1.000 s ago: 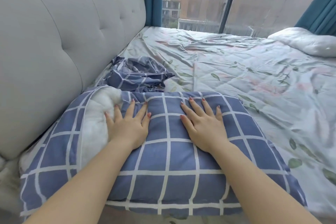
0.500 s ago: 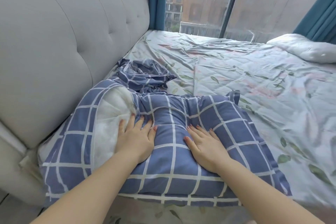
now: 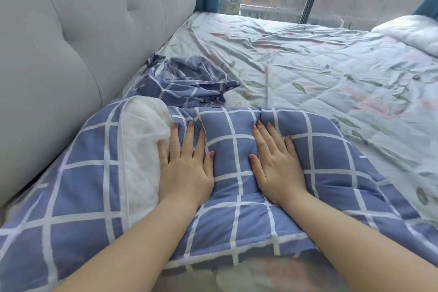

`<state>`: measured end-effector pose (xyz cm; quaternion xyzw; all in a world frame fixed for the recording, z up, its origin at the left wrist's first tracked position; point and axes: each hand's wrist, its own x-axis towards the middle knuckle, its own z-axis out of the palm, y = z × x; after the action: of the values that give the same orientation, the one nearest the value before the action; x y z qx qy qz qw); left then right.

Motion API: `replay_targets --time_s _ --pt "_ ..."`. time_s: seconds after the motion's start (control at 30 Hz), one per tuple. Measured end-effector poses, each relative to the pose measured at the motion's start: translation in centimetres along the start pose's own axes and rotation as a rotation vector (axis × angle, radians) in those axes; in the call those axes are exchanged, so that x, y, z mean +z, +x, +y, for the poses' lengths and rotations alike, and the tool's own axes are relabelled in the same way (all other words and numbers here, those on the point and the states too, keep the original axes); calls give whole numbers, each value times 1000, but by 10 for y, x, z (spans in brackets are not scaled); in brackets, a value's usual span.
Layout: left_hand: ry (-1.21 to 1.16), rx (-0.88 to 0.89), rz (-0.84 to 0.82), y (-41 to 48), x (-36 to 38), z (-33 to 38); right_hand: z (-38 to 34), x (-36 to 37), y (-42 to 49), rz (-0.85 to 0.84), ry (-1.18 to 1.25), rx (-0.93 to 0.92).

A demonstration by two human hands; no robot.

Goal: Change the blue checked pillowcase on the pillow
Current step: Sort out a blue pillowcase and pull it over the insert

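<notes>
Palms press side by side into the blue checked pillowcase point(image 3: 331, 173), which lies at the near edge of the bed point(image 3: 308, 71), beside the grey headboard point(image 3: 83, 31). The left hand point(image 3: 186, 173) lies flat with straight, spread fingers point(image 3: 189, 142), the outer ones touching the white pillow point(image 3: 142, 140) that shows at the case's open end. The right hand point(image 3: 276, 168) is flat too, fingers straight. A crumpled checked cloth point(image 3: 187, 83) lies just beyond.
</notes>
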<state>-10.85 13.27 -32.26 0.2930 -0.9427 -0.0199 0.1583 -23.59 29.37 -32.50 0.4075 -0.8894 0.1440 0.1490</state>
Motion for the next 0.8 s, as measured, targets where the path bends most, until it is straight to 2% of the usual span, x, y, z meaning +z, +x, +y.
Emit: replay_targets --time_s 0.23,0.43,0.57,0.7,0.8 --pt "11 -47 -30 49 22 18 18 21 50 37 -2 12" --pt "-143 0 -85 -20 -9 2 7 -12 -25 -181 110 39" --pt "-186 16 -117 -69 -24 -4 -6 -39 -72 -259 124 56" --pt "-175 18 -90 -68 -20 -5 -3 -32 -67 -231 141 49" --pt "-153 28 -30 -49 -12 1 9 -15 -37 -139 189 30"
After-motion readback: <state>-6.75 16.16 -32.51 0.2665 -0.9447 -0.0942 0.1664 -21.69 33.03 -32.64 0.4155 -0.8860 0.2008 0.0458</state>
